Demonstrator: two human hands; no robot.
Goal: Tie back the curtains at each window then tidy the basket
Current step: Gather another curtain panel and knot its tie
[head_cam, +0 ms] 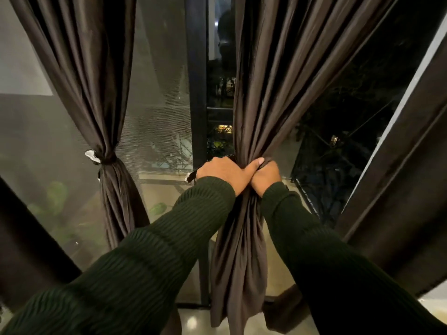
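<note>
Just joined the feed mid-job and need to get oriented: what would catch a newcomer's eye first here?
First, the two hands meeting at centre: the left hand and right hand both grip a bunched dark brown curtain, squeezing it into a waist. To the left, another curtain is already cinched by a tie. Between them runs the dark window frame, night outside.

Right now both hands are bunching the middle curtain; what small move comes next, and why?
Probably wrap the tie around the bunch. The left hand and right hand both grip the gathered middle curtain, and a dark strip with a pale end sticks out from under the left hand. The left curtain is already cinched with a tie, so this one looks next.
</note>
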